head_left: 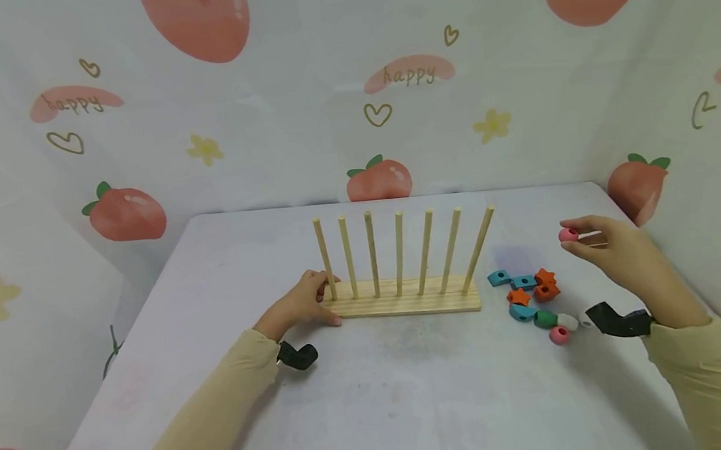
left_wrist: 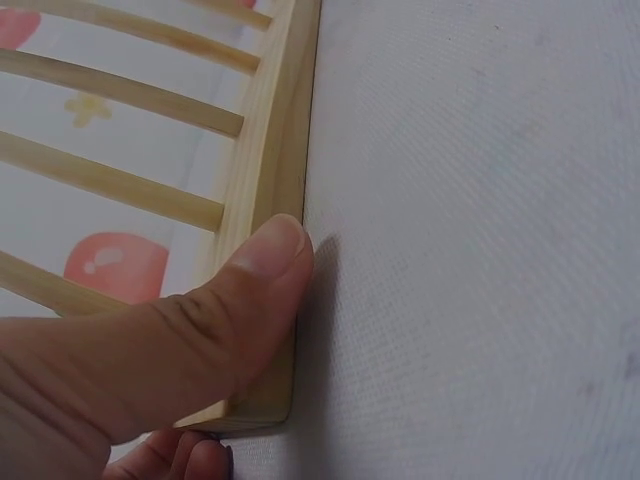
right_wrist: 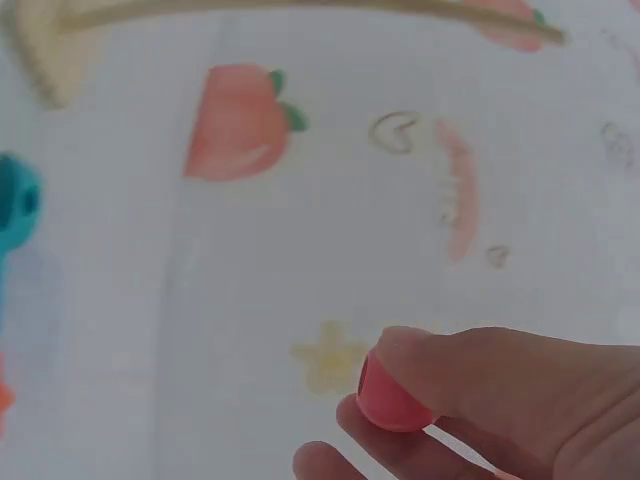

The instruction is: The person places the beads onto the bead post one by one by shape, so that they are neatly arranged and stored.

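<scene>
A wooden peg rack (head_left: 406, 307), a flat base with several upright pegs, stands mid-table. My left hand (head_left: 306, 301) grips the left end of its base. In the left wrist view the thumb (left_wrist: 225, 310) presses along the base's front edge, while fingertips show around the end. Off to the right and above the table, my right hand (head_left: 614, 253) pinches a round pink bead (head_left: 568, 235) between thumb and fingers. The right wrist view shows the bead (right_wrist: 392, 398) with part of its dark hole, the thumb covering its other side.
Between the rack and my right arm lies a loose group of beads: blue ones (head_left: 523, 282), orange stars (head_left: 518, 297), a green one (head_left: 545, 319), white ones (head_left: 567, 322) and another pink one (head_left: 560, 335). A patterned cloth backdrop (head_left: 299, 116) rises behind the table (head_left: 377, 409).
</scene>
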`<act>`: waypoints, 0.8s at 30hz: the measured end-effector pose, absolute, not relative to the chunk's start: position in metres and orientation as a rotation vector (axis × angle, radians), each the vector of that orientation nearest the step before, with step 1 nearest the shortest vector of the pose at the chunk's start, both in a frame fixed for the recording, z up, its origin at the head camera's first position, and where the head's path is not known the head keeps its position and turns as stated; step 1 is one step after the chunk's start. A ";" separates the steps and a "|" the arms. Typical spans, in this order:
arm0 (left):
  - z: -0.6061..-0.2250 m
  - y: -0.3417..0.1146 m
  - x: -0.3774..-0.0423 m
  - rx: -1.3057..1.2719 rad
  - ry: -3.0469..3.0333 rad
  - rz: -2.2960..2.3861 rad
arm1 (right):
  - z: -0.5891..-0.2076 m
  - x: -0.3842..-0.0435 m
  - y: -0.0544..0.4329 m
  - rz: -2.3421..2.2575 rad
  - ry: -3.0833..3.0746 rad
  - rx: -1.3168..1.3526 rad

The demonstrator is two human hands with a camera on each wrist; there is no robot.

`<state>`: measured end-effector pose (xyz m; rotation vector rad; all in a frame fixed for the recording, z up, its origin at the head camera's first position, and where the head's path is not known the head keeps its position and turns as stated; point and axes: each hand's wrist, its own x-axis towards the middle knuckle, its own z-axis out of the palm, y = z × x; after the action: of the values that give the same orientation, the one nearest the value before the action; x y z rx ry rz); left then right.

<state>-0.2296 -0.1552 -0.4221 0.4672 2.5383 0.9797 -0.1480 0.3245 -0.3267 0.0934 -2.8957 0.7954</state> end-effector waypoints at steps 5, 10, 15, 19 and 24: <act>-0.423 -0.156 -0.229 0.448 2.546 0.972 | -0.300 -0.144 0.308 0.862 -2.737 0.099; -0.422 -0.156 -0.228 0.441 2.523 0.997 | -0.279 -0.137 0.283 0.957 -2.620 0.121; -0.423 -0.156 -0.229 0.438 2.518 1.000 | -0.264 -0.132 0.257 1.043 -2.518 0.179; -0.424 -0.155 -0.230 0.460 2.530 0.986 | -0.254 -0.132 0.236 1.123 -2.418 0.285; -0.424 -0.156 -0.230 0.477 2.527 0.991 | -0.246 -0.137 0.210 1.179 -2.281 0.440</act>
<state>-0.2300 -0.1558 -0.4238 0.4766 2.5269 0.9914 -0.1365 0.2098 -0.2461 0.4397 -2.2810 1.1786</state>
